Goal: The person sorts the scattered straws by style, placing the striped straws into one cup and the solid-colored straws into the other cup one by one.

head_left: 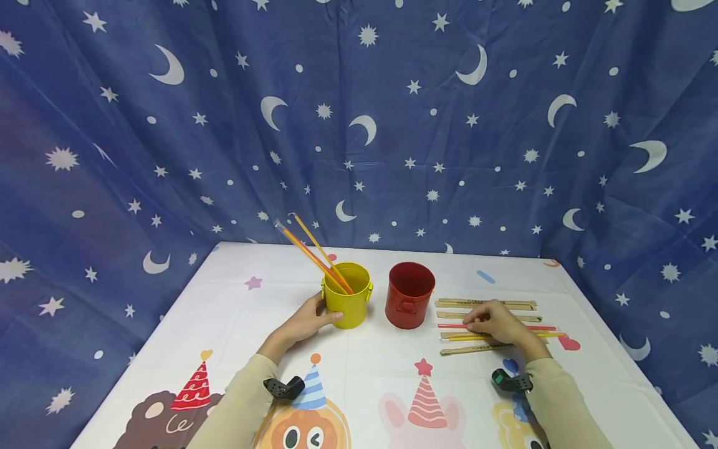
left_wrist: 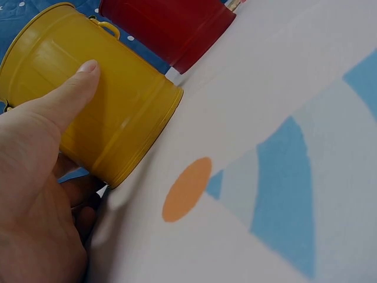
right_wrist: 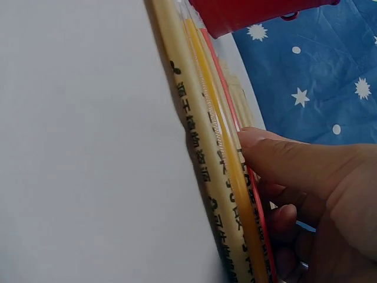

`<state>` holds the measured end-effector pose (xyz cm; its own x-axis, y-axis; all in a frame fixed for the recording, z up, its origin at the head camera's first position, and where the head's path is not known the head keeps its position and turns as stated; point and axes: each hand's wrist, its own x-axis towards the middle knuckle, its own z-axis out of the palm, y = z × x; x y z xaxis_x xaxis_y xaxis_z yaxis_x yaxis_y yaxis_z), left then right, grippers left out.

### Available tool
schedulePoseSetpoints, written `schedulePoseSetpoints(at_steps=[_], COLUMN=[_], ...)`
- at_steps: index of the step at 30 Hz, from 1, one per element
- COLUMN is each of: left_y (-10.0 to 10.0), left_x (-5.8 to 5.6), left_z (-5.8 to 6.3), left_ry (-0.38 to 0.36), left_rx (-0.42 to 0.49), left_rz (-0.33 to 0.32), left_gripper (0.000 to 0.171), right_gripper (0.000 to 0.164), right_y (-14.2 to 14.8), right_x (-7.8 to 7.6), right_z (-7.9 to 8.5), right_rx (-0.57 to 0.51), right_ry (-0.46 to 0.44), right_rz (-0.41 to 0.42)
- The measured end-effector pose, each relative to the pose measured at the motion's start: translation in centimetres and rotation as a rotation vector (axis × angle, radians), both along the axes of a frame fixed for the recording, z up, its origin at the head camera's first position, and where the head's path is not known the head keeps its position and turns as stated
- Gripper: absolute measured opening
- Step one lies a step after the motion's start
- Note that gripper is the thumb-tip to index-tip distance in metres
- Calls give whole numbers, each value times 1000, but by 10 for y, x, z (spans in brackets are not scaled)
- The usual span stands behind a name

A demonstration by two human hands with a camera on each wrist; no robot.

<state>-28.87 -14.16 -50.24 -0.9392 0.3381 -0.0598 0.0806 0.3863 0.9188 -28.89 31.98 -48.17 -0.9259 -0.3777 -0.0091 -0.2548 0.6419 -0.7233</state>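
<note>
My left hand (head_left: 305,321) holds the small yellow bucket (head_left: 349,310) low on its near left side, thumb across the front and fingers curled behind. Clear-wrapped orange and yellow straws (head_left: 314,249) lean out of that bucket to the left. At the right, my right hand (head_left: 496,321) pinches a red straw (head_left: 445,326) between thumb and fingers as it lies among the others. Beside it are a yellow straw (right_wrist: 221,112) in clear wrap and several paper-wrapped straws (right_wrist: 191,130) with dark printed characters. In the right wrist view the fingertips behind the straws are partly hidden.
A red bucket (head_left: 409,296) stands upright between the yellow bucket and the straws. The white tablecloth (head_left: 370,374) carries printed cartoon animals in party hats. Behind the table hangs a blue curtain (head_left: 387,125) with moons and stars.
</note>
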Motion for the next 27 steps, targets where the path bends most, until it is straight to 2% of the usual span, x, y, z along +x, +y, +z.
schedulePoseSetpoints(at_steps=[8, 16, 22, 27], left_y=[0, 1, 0, 0], left_x=[0, 2, 0, 2], left_z=[0, 1, -1, 1], left_ry=[-9, 6, 11, 0], left_rx=[7, 6, 19, 19], left_rz=[-6, -7, -18, -7], left_gripper=[92, 91, 91, 91], right_gripper=[7, 5, 8, 10], right_y=[-3, -3, -3, -5], right_x=[2, 0, 2, 6], right_z=[0, -2, 6, 18], right_rx=[26, 37, -1, 4], right_ry=[35, 30, 16, 24], right_rz=[-19, -33, -33, -104])
